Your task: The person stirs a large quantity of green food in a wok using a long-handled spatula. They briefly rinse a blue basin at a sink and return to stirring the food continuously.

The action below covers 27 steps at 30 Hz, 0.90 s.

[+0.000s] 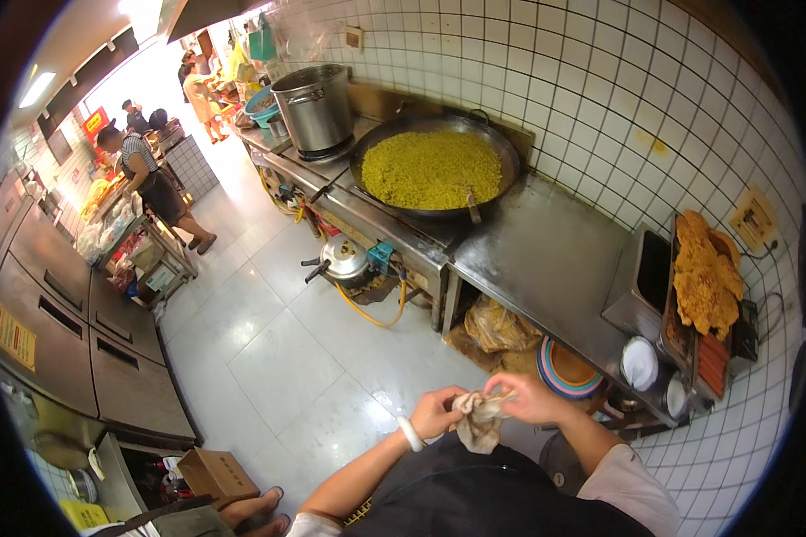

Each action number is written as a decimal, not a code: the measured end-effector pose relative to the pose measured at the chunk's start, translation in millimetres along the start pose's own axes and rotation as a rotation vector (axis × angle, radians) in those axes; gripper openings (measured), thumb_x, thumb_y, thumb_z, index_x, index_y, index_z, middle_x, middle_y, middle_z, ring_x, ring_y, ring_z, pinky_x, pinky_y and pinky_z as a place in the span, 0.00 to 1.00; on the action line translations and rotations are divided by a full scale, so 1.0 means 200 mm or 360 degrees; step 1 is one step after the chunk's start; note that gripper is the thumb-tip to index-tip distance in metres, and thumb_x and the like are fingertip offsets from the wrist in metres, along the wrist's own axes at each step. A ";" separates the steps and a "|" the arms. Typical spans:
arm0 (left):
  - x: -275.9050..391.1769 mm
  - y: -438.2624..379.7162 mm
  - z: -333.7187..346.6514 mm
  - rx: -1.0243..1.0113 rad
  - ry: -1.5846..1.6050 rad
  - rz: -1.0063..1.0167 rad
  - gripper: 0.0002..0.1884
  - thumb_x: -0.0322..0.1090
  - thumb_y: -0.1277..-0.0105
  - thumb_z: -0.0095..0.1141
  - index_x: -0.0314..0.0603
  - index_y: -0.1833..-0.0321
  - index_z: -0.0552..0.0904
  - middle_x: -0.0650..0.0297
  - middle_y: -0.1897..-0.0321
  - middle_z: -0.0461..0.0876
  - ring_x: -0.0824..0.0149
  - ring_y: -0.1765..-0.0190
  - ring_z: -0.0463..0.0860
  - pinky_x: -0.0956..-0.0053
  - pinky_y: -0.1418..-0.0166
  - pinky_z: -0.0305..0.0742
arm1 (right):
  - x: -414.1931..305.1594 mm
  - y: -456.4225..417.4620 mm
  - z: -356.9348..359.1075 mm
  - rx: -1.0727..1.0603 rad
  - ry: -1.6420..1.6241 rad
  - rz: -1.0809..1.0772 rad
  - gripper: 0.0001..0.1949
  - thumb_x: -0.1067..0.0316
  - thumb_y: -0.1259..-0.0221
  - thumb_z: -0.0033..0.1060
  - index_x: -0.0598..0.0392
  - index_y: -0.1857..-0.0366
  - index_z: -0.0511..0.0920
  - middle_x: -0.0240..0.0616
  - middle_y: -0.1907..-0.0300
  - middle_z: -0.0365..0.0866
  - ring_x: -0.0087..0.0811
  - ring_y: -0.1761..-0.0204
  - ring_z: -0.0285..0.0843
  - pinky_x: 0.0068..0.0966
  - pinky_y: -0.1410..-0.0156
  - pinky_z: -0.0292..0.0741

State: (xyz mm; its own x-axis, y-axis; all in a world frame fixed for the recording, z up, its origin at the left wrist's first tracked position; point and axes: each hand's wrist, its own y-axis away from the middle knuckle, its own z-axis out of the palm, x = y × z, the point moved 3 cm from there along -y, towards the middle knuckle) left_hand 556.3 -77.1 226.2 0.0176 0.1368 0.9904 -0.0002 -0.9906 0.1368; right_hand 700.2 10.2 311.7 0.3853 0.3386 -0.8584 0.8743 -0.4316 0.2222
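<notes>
A wrinkled, off-white cloth (478, 423) is bunched between my hands in front of the black apron. My left hand (438, 412), with a white bangle at its wrist, grips the cloth's left side. On the other side, the fingers of my right hand (525, 397) pinch the cloth. Beyond them, on the stove, sits a large black wok (508, 161) filled with yellow-green grain-like food (430, 168); a utensil handle (473, 205) leans on its near rim. A tall steel stockpot (316, 111) stands to the wok's left.
Fried food (706, 275) is piled at the right end of the steel counter (544, 248). A pressure cooker (344, 258) and a yellow hose (369, 323) are below the stove. A cardboard box (218, 475) lies beside another person's feet at lower left; a co-worker (149, 178) stands further back.
</notes>
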 end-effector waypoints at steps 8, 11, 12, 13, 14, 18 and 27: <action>-0.23 -0.39 -0.53 0.0646 -0.0356 -0.0026 0.06 0.28 0.46 0.48 0.38 0.66 0.75 0.61 0.76 0.78 0.70 0.71 0.78 0.78 0.66 0.71 | 0.27 -0.35 -1.22 0.1252 0.0321 -0.0231 0.13 0.81 0.70 0.42 0.55 0.75 0.73 0.30 0.81 0.67 0.22 0.76 0.64 0.19 0.70 0.64; -0.53 -0.25 -0.79 0.0935 -0.0708 -0.0517 0.10 0.36 0.49 0.51 0.41 0.66 0.76 0.57 0.72 0.78 0.61 0.68 0.78 0.73 0.63 0.72 | 0.41 -0.51 -1.39 0.1312 0.1535 0.0847 0.29 0.76 0.63 0.56 0.50 0.48 0.63 0.50 0.45 0.55 0.48 0.42 0.51 0.36 0.43 0.60; -0.68 -0.17 -0.86 0.1023 -0.0798 -0.0633 0.11 0.36 0.50 0.51 0.43 0.63 0.77 0.55 0.71 0.78 0.59 0.65 0.78 0.70 0.60 0.71 | 0.50 -0.60 -1.38 0.1256 0.1471 0.0611 0.35 0.73 0.65 0.60 0.47 0.45 0.58 0.49 0.42 0.49 0.49 0.40 0.46 0.38 0.42 0.57; -0.78 -0.10 -0.91 0.1088 -0.0801 -0.0867 0.12 0.36 0.50 0.48 0.44 0.63 0.77 0.54 0.71 0.79 0.59 0.64 0.77 0.69 0.59 0.71 | 0.55 -0.68 -1.40 0.1204 0.1430 0.0426 0.41 0.70 0.67 0.65 0.45 0.41 0.53 0.48 0.39 0.43 0.50 0.38 0.40 0.39 0.40 0.54; -0.99 0.05 -0.94 0.1272 -0.0674 -0.1071 0.12 0.36 0.50 0.46 0.43 0.65 0.78 0.54 0.70 0.79 0.60 0.64 0.78 0.70 0.58 0.71 | 0.44 -0.83 -1.29 0.1131 0.1387 0.0220 0.43 0.69 0.70 0.67 0.45 0.41 0.53 0.48 0.39 0.43 0.50 0.37 0.40 0.40 0.39 0.52; -1.76 0.79 -0.90 0.1322 -0.0342 -0.1891 0.07 0.32 0.47 0.47 0.38 0.71 0.76 0.60 0.74 0.77 0.65 0.70 0.76 0.71 0.67 0.73 | 0.25 -1.34 -0.90 0.0927 0.1361 -0.0463 0.43 0.65 0.73 0.70 0.45 0.42 0.56 0.47 0.38 0.44 0.51 0.37 0.38 0.46 0.39 0.49; -1.97 1.07 -1.70 0.1045 -0.1381 -0.2079 0.19 0.43 0.40 0.38 0.35 0.66 0.78 0.48 0.63 0.76 0.52 0.57 0.75 0.66 0.54 0.68 | 0.11 -2.14 -0.95 0.1035 0.0649 -0.0952 0.14 0.72 0.54 0.56 0.54 0.89 0.62 0.37 0.87 0.62 0.35 0.83 0.62 0.28 0.74 0.64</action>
State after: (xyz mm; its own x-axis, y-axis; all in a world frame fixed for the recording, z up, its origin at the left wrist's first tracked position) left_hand 210.0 -342.6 -127.8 0.1720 0.9802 -0.0986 0.8349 -0.0919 0.5427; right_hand 390.6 361.5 284.7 0.1102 0.8628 -0.4933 0.6723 -0.4303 -0.6023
